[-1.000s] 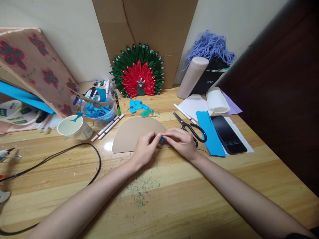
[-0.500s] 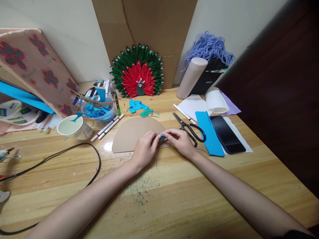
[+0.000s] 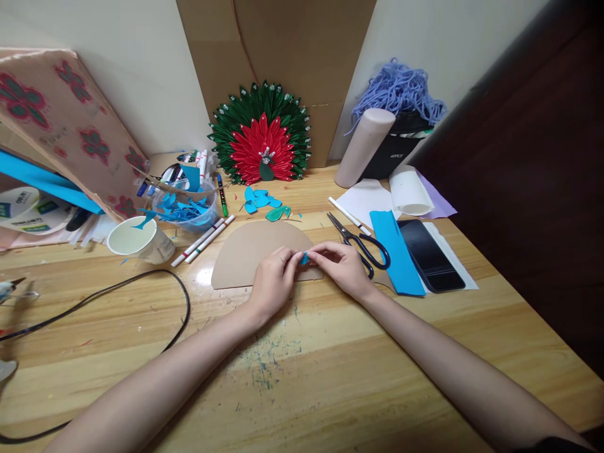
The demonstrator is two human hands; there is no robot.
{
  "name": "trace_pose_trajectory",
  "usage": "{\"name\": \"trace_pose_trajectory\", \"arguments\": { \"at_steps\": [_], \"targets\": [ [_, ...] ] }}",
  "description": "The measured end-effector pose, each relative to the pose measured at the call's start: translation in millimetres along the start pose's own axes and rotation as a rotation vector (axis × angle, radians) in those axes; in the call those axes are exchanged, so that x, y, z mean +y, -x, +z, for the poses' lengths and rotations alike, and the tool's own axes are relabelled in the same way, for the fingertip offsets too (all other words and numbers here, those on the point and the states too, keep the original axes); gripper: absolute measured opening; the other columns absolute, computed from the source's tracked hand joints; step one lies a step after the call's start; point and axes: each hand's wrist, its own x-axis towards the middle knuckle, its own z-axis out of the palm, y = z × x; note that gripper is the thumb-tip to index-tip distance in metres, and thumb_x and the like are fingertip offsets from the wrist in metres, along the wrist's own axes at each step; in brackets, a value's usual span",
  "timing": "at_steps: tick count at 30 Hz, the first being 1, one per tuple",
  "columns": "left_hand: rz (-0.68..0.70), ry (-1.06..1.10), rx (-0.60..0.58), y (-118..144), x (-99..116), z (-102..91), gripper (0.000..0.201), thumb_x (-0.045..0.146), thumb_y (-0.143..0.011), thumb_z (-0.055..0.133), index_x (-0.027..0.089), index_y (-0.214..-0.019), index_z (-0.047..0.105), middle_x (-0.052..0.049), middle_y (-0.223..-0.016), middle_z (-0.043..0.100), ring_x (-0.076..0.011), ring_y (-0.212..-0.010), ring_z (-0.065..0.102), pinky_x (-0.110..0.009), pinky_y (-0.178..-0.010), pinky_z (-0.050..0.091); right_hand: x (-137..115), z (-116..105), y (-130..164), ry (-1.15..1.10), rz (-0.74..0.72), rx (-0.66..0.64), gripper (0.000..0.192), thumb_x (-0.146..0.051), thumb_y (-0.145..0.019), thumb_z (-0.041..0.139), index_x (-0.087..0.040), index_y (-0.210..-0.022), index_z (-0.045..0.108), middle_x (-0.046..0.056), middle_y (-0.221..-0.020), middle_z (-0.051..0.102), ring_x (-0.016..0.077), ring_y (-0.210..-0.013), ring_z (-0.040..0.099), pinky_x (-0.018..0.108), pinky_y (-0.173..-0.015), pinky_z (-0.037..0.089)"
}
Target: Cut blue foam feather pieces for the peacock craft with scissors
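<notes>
Between the fingertips of both hands is a small blue paper piece (image 3: 304,258), mostly covered by the fingers. My left hand (image 3: 275,280) pinches it from the left, and my right hand (image 3: 340,267) pinches it from the right. Under and behind the hands lies a half-round piece of cardboard (image 3: 250,251), flat on the table. Black-handled scissors (image 3: 361,245) rest just beyond my right hand, beside a strip of blue paper (image 3: 396,251). Several blue petal-shaped cutouts (image 3: 257,200) and a green leaf-shaped piece (image 3: 278,214) lie behind the cardboard.
A paper cup (image 3: 146,242), a tub of blue scraps (image 3: 189,214) and markers (image 3: 207,242) stand or lie left. A black cable (image 3: 189,302) loops across the left side. At the back stands a red-green peacock craft (image 3: 260,135); a phone (image 3: 431,255) lies right.
Both hands keep pinching the blue piece at nearly the same spot, with only slight finger movement. The other things stay in place; the view has shifted slightly.
</notes>
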Motion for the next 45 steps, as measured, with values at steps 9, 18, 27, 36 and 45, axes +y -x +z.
{"name": "trace_pose_trajectory", "arguments": {
  "at_steps": [9,18,27,36,45],
  "targets": [
    [-0.078,0.056,0.023,-0.9,-1.5,-0.1,0.027,0.030,-0.092,0.040,0.017,-0.081,0.061,-0.004,-0.077,0.064,-0.0145,-0.072,0.057,-0.025,-0.068,0.040,4.1,-0.4,-0.4,-0.066,0.032,0.027,0.016,-0.034,-0.078,0.064,-0.018,-0.078,0.065,0.003,-0.074,0.069,0.0160,-0.068,0.066,0.028,-0.065,0.054],
    [-0.061,0.012,-0.027,0.3,-0.4,0.3,0.029,0.034,-0.090,0.044,0.015,-0.077,0.062,-0.002,-0.069,0.060,-0.0121,-0.061,0.050,-0.023,-0.058,0.036,0.8,-0.1,0.2,0.002,-0.006,-0.052,0.010,-0.028,-0.078,0.063,-0.018,-0.076,0.063,0.002,-0.073,0.067,0.0150,-0.069,0.064,0.027,-0.066,0.053],
    [-0.120,0.055,-0.006,0.3,-4.3,2.5,0.029,0.034,-0.089,0.044,0.016,-0.078,0.063,-0.002,-0.068,0.061,-0.0119,-0.059,0.049,-0.023,-0.057,0.035,2.7,-0.2,-0.7,0.014,0.003,0.012,0.015,-0.032,-0.077,0.063,-0.017,-0.074,0.062,0.003,-0.071,0.067,0.0159,-0.067,0.064,0.028,-0.064,0.053],
    [-0.030,-0.040,-0.030,1.3,0.0,0.6,0.026,0.032,-0.088,0.046,0.016,-0.075,0.062,-0.001,-0.068,0.059,-0.0112,-0.060,0.048,-0.023,-0.057,0.035,1.9,-1.2,1.4,0.077,-0.028,-0.027,0.014,-0.032,-0.077,0.063,-0.018,-0.079,0.062,0.003,-0.075,0.066,0.0159,-0.069,0.063,0.028,-0.065,0.052],
    [-0.055,-0.024,0.000,0.2,-0.7,0.7,0.022,0.026,-0.086,0.047,0.015,-0.073,0.062,0.000,-0.068,0.057,-0.0108,-0.060,0.047,-0.023,-0.057,0.034,1.6,-0.7,-0.1,0.081,-0.032,0.015,0.012,-0.028,-0.077,0.062,-0.018,-0.072,0.060,0.002,-0.070,0.064,0.0151,-0.066,0.061,0.027,-0.063,0.050]
  ]
}}
